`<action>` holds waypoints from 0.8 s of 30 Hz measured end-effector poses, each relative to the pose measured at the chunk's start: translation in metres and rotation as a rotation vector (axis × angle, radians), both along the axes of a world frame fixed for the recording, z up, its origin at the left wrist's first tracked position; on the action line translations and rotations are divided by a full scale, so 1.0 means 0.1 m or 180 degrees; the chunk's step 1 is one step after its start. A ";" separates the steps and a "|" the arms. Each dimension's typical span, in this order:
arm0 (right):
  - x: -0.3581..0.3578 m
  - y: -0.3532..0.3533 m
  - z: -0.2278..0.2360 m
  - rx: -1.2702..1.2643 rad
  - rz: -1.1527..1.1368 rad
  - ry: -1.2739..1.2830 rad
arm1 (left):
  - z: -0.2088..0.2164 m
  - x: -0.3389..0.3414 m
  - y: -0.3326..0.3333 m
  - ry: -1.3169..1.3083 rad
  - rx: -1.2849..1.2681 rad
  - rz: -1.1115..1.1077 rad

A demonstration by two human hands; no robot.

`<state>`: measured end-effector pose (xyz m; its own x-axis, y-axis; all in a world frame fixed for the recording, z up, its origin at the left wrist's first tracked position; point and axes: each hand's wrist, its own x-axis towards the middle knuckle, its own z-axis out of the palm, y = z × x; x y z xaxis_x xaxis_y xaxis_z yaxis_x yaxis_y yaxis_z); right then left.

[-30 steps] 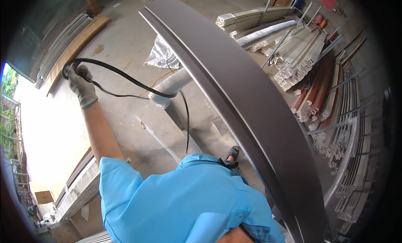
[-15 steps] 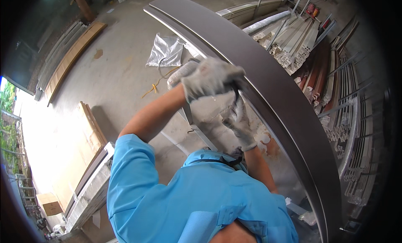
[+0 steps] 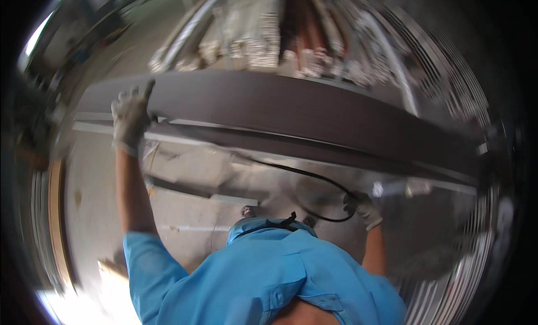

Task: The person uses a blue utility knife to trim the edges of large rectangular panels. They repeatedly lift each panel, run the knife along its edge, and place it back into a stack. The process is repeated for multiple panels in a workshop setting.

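Observation:
A long dark brown panel [image 3: 269,103] spans the view in front of me, with a pale strip along its near side. At its left part my left hand [image 3: 130,117], in a pale grey glove, lies on the panel with its fingers apart and a dark digit or narrow dark piece sticking up beside them; blur hides which. Low on the right, my right hand [image 3: 367,211], also gloved, closes around a thin black cable [image 3: 302,172]. The cable loops below the panel's near edge. Its far end blurs out near that edge.
Beyond the panel lie stacked pale profiles [image 3: 255,47] and reddish-brown profiles [image 3: 308,36]. More long bars [image 3: 443,73] run along the right side. A grey metal bar [image 3: 232,200] lies below the panel. Long boards [image 3: 58,218] rest at the left.
My view has swung right, so the panel now runs crosswise. My hands have moved apart, left hand to the panel's left part, right hand low on the right with the cable.

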<state>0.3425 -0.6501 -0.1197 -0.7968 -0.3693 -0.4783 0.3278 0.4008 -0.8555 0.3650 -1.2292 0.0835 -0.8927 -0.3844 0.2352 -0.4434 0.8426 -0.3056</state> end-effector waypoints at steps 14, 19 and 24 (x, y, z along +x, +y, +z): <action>1.05 1.83 0.86 0.1182 -0.0549 0.1682 | -0.86 -0.71 3.62 -0.0819 0.4840 -0.3306; 1.73 2.23 0.70 -0.0058 -0.1595 0.1563 | -0.51 -1.32 2.86 0.0792 0.3976 -0.2917; 1.59 1.69 0.74 0.1010 -0.2011 0.2258 | -0.71 -1.34 3.70 0.0902 0.1723 -0.4104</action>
